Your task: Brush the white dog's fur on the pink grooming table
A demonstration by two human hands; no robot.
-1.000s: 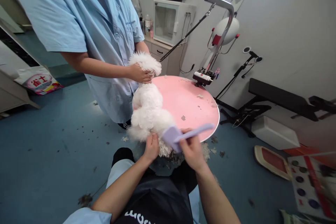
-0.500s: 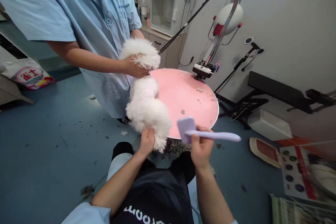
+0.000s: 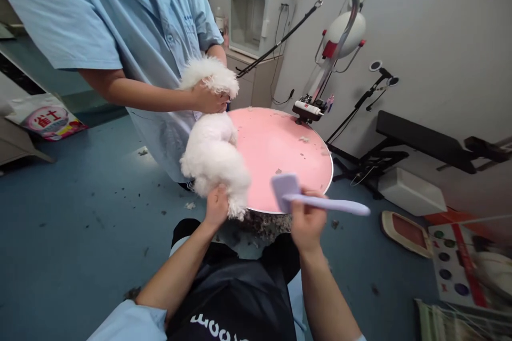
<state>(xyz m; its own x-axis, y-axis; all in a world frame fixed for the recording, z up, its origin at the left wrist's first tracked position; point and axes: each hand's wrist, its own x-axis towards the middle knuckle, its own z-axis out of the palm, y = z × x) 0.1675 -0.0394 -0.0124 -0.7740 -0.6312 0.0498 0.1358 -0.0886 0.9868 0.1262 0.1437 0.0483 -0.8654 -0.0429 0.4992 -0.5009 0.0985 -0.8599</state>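
A fluffy white dog (image 3: 216,157) stands at the left edge of the round pink grooming table (image 3: 280,136), its rear toward me. My left hand (image 3: 217,206) is closed on one of its hind legs, low at the table's near edge; the fingertips are partly buried in fur. In my right hand (image 3: 309,224) is a lavender slicker brush (image 3: 286,192), gripped by the handle close to its head. The brush is held over the table's near right edge, apart from the dog, and its pins are hidden from view.
A co-worker in a light blue shirt (image 3: 148,26) holds the dog's head with their hands (image 3: 210,98). A metal grooming arm (image 3: 350,16) with a black strap (image 3: 280,42) rises behind the table. Hair clumps (image 3: 268,224) lie below the table. A black bench (image 3: 424,138) stands at right.
The dog's hindquarters and my left hand with the leg have shifted slightly left. The brush stays in my right hand, nearly in place and a bit blurred.
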